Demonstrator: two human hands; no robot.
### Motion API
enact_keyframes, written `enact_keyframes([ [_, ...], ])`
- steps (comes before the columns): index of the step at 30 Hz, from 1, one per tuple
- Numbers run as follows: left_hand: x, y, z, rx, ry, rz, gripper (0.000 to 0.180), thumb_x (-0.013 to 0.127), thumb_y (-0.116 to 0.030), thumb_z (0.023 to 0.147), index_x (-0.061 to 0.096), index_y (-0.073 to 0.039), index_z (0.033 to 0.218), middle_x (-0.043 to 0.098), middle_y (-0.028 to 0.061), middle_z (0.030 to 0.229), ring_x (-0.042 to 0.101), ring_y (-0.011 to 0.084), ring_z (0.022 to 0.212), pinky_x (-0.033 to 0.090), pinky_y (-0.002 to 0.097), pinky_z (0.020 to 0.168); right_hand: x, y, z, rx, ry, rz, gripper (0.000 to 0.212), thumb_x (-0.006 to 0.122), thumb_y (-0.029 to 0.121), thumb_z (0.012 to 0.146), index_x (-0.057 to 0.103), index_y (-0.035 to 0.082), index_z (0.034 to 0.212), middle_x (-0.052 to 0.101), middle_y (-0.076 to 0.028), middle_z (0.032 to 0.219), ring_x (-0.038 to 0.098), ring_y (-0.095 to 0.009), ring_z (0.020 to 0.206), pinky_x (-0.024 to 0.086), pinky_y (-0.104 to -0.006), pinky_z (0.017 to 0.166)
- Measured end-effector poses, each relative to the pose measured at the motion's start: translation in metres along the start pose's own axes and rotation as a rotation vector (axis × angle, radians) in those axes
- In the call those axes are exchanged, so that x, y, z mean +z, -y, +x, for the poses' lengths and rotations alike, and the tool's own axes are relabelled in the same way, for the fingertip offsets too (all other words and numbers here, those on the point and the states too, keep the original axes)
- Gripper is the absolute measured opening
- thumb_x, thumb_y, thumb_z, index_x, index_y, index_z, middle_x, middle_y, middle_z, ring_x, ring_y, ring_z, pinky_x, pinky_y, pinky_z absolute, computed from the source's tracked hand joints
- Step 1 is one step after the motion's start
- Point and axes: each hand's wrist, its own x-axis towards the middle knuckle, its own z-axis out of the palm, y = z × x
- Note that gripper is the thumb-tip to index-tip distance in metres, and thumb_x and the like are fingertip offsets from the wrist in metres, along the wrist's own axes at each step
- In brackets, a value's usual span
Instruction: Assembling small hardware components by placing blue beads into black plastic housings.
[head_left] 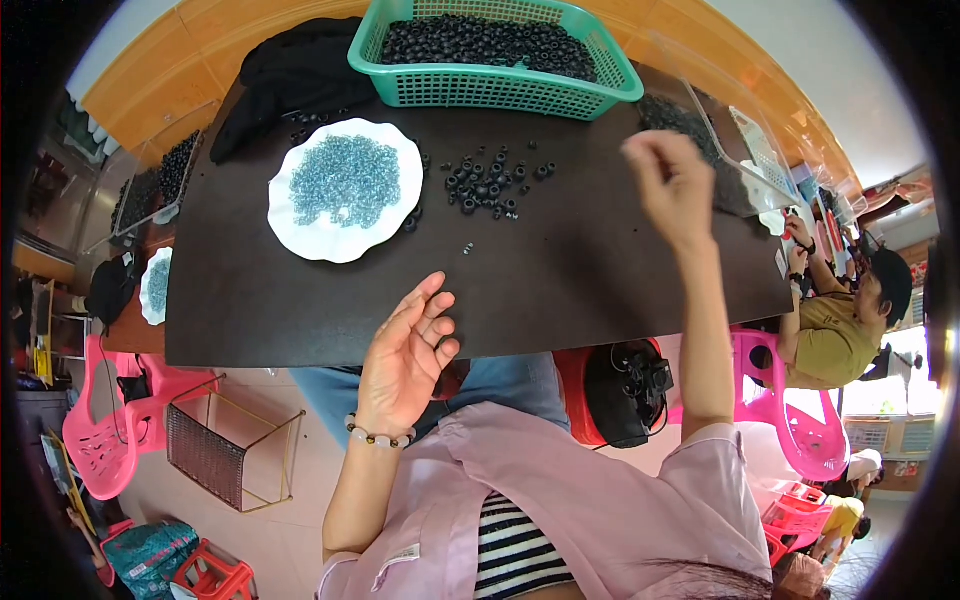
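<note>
My left hand [405,350] is raised over the near table edge, palm turned up. Its fingers are apart and loosely curled, and nothing shows in it. My right hand [675,185] hovers at the right beside a clear plastic box [745,190] of dark pieces. Motion blurs its bent fingers, so I cannot make out whether they hold anything. Between the hands and the far side lie loose black beads [485,185] in a cluster. A white wavy-rimmed plate [335,247] holds many small clear bluish beads [350,180]. A couple of tiny clear beads [468,249] rest on the dark tabletop.
A green basket [500,88] full of black beads stands at the far edge. Black cloth [290,80] lies at the far left. Another clear box [160,185] stands left of the table. A co-worker [840,320] sits to the right. Pink chairs [110,420] flank the table.
</note>
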Motion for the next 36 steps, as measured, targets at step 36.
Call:
enact_keyframes([
  [36, 0.014, 0.012, -0.006, 0.083, -0.032, 0.223, 0.029, 0.054, -0.020, 0.098, 0.061, 0.001, 0.118, 0.064, 0.0010, 0.093, 0.057, 0.0075, 0.078, 0.048, 0.0231, 0.070, 0.049, 0.076, -0.072, 0.358, 0.364, 0.992, 0.023, 0.067, 0.012, 0.089, 0.066, -0.002, 0.108, 0.067, -0.007, 0.094, 0.058, -0.011, 0.085, 0.047, -0.0243, 0.074],
])
